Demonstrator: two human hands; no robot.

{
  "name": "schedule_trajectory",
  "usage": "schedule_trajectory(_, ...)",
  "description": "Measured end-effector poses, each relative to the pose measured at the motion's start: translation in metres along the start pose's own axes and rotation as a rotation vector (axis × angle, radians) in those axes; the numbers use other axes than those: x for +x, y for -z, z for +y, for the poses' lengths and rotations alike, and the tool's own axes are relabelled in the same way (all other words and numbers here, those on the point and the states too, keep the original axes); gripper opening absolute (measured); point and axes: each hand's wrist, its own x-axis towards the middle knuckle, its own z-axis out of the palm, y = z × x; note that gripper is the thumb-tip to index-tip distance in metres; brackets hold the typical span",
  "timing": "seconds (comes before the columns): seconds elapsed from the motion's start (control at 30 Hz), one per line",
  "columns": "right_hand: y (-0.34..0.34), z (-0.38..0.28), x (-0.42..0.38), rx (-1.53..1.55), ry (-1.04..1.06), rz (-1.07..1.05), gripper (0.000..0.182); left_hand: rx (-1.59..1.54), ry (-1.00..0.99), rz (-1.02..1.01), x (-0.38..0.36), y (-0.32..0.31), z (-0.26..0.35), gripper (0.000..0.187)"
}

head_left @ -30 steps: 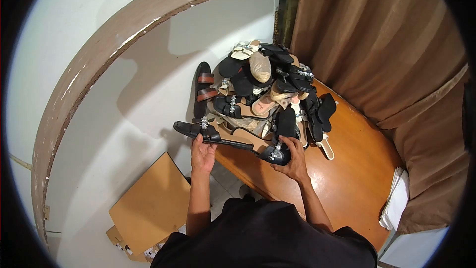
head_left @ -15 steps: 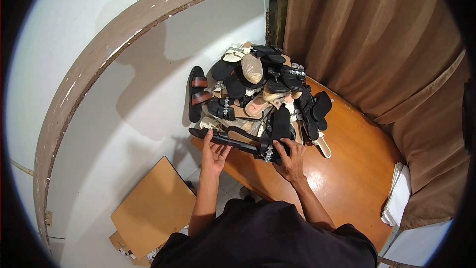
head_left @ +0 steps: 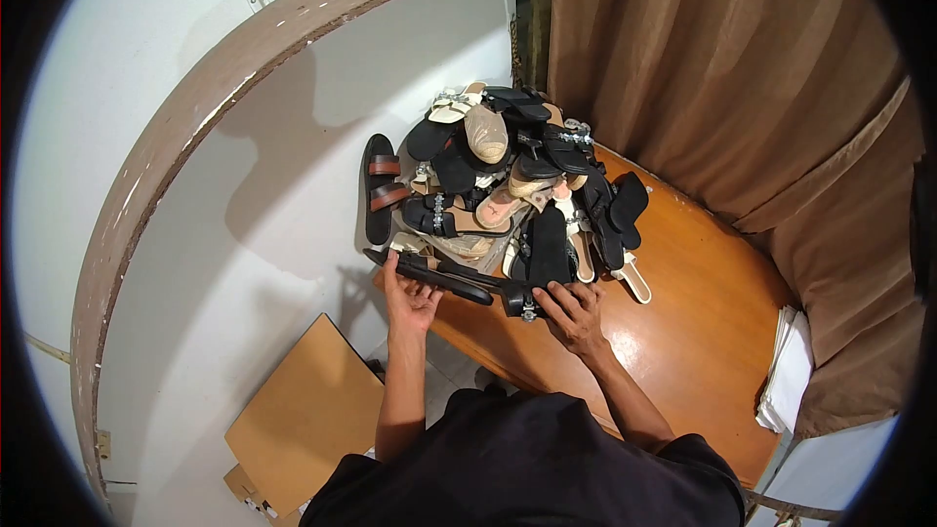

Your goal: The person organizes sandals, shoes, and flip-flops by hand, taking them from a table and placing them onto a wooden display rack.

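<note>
At the near left edge of the heap, my left hand [head_left: 412, 301] grips a black sandal [head_left: 444, 280], seen edge-on, with the thumb over it and the fingers below. My right hand [head_left: 574, 312] is closed on a black sandal with a silver ornament [head_left: 527, 304], its fingers over the right end. The two sandals meet or overlap between my hands. Just beyond them lies a heap of mixed sandals, including a black sole [head_left: 548, 246], a jewelled black sandal [head_left: 439, 215] and a white sandal [head_left: 634, 278].
The heap lies on a brown wooden table [head_left: 703, 332]. A black sandal with brown straps [head_left: 381, 190] leans on the white wall at left. White papers [head_left: 787, 371] lie at the right edge by a brown curtain [head_left: 703, 88]. A cardboard box [head_left: 307, 410] stands lower left.
The black sandal in my left hand has tilted, its right end now lower. The ornamented sandal in my right hand has turned, showing less of its straps. The view has shifted slightly.
</note>
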Motion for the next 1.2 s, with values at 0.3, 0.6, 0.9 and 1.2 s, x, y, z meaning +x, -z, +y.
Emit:
schedule_trajectory(0.3,0.008,0.007,0.004,0.006,0.109,-0.060,0.059,0.157,-0.025,-0.025,-0.010,-0.009,-0.005,0.061)
schedule_trajectory(0.6,0.045,-0.017,0.040,0.469,-0.152,-0.085,0.057,-0.111,-0.109,-0.408,-0.004,0.000,0.002,0.062)
schedule_trajectory(0.9,0.044,-0.028,0.041,0.398,-0.227,0.003,0.047,-0.032,-0.292,-0.357,0.010,0.003,-0.010,0.061)
schedule_trajectory(1.2,0.032,-0.041,0.033,0.516,-0.301,0.059,0.043,-0.138,-0.090,-0.610,-0.005,-0.010,-0.020,0.080)
